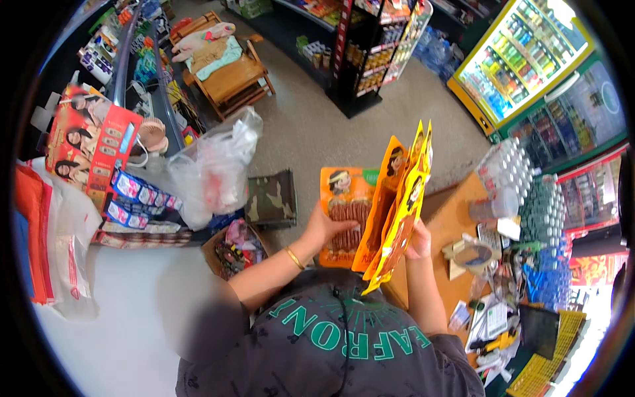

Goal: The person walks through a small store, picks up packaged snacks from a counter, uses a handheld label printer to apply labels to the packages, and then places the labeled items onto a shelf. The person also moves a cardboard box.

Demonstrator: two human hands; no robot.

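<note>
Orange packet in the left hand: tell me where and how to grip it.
Probably pinch the orange packet at its left edge, coming from the left, thumb on the front, as the left hand does: it is flat, and the other packets hide part of its right side.

Green capitals arch across the dark shirt [324, 364], and small print marks the orange packet [348, 215].

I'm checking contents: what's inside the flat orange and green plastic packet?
Reddish brown strips seem to show through the front of the flat orange and green plastic packet. The left hand covers some; anything beneath the front layer is hidden.
</note>
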